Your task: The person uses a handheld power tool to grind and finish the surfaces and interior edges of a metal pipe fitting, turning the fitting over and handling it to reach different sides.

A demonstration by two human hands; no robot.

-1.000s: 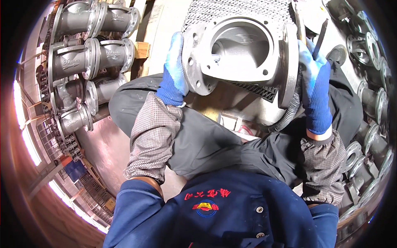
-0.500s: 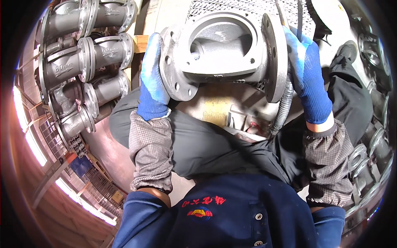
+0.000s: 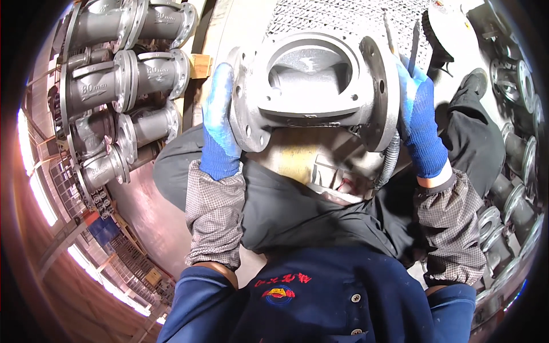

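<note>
I grasp a grey metal valve body with two round, drilled flanges and a wide open top (image 3: 309,111) between both palms, in front of my lap; I can't tell whether anything supports it from below. My blue-gloved left hand (image 3: 220,114) lies flat along one flange, my blue-gloved right hand (image 3: 420,111) against the other. A thin dark rod (image 3: 416,48) stands at my right fingers; whether they grip it, I can't tell. A ribbed grey hose (image 3: 389,157) runs down just below the right flange. Beyond lies a silvery metal mesh (image 3: 349,17). Grey flanged castings (image 3: 94,86) pile up on my left, near a pale wooden block (image 3: 200,66), and more grey castings (image 3: 517,146) crowd my right. The pinkish floor (image 3: 148,214) stretches left, toward bright strips of light (image 3: 40,171).
</note>
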